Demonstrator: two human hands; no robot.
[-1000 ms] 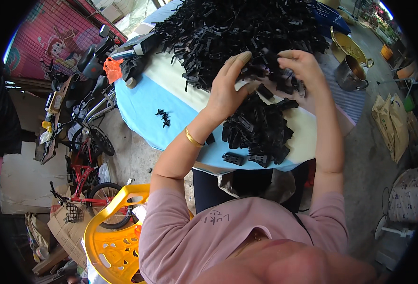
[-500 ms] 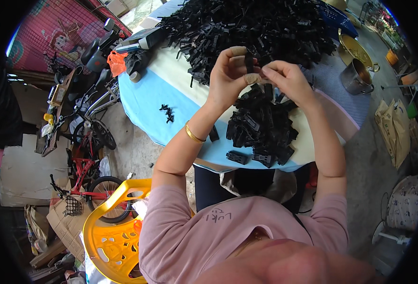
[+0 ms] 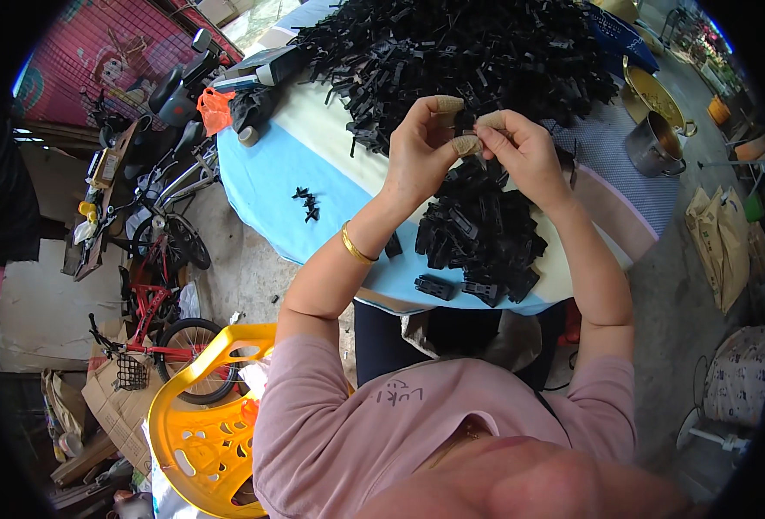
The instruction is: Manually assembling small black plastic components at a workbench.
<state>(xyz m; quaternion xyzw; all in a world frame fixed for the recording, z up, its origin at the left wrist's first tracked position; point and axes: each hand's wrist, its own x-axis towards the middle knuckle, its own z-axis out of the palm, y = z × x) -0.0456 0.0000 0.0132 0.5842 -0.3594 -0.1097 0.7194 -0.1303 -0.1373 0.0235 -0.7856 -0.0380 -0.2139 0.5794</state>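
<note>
My left hand (image 3: 421,156), its thumb and forefinger wrapped in tan tape, pinches a small black plastic part (image 3: 466,121). From the other side my right hand (image 3: 525,160) has its thumb and fingertips closed at the same part; the exact contact is partly hidden by the fingers. Below both hands lies a smaller pile of black plastic pieces (image 3: 478,229), shaped like clips or small housings. Beyond them a large heap of black plastic parts (image 3: 452,56) covers the far side of the table. A few tiny black pieces (image 3: 306,204) lie apart at the left.
A striped cloth covers the round table (image 3: 270,190). At its right stand a metal pot (image 3: 653,147) and a brass-coloured pan (image 3: 655,95). An orange bag (image 3: 215,111) sits at the left edge. A yellow plastic chair (image 3: 196,432) and a red bicycle (image 3: 153,298) are to my left.
My right hand has come closer to the left, its fingertips now at the black part. The left hand has shifted slightly down and right.
</note>
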